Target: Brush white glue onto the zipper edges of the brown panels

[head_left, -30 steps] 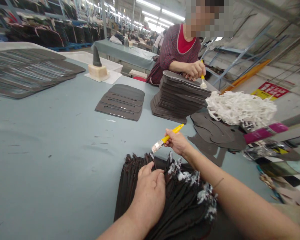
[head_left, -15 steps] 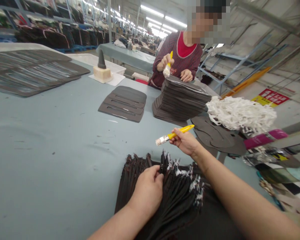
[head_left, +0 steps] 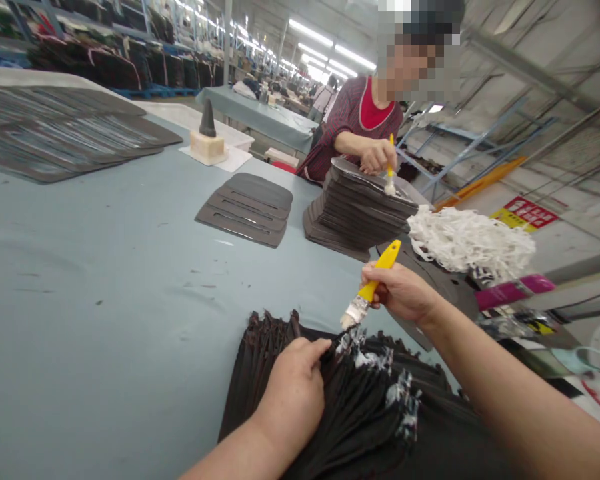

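Over blue-grey table (head_left: 105, 280): my right hand (head_left: 400, 291) grasping one yellow-handled brush (head_left: 367, 291); my left hand (head_left: 290, 393) gripping one fanned stack of dark, white-smeared pieces (head_left: 365, 400).

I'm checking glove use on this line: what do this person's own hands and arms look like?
The left hand and right hand are bare, with no gloves or finger guards, and no ring shows on the fingers. The left forearm and right forearm are bare as well; no sleeve, watch or bracelet shows in this view.
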The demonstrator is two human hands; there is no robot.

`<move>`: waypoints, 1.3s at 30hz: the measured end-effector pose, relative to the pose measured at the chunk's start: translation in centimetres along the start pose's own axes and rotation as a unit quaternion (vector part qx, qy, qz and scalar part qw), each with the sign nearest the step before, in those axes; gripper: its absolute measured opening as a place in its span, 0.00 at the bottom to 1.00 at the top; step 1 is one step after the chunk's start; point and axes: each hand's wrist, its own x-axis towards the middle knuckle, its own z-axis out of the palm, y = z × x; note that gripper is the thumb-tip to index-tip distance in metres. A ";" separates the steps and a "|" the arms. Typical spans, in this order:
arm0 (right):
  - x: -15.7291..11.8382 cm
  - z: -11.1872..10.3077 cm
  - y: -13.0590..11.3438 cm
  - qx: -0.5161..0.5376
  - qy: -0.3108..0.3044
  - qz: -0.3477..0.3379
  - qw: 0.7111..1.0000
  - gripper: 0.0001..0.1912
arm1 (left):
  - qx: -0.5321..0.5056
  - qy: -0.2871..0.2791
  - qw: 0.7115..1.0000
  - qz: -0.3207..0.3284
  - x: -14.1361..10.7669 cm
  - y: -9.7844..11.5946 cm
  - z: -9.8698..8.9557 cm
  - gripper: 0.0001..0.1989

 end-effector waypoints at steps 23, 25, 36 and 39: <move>3.8 3.0 5.9 0.079 -0.079 0.037 0.993 0.14 | 0.201 0.077 0.972 -0.090 -1.4 0.8 -0.1 0.12; 4.4 4.0 7.3 0.059 -0.089 0.054 0.993 0.16 | 0.194 0.078 0.973 -0.095 -1.4 0.6 -0.1 0.12; 4.7 3.6 7.3 0.078 -0.061 -0.004 0.995 0.15 | 0.186 0.079 0.974 -0.106 -1.1 0.2 -0.2 0.12; 4.8 4.5 8.4 0.030 -0.102 0.012 0.994 0.15 | 0.184 0.081 0.975 -0.090 -1.0 0.0 -0.1 0.12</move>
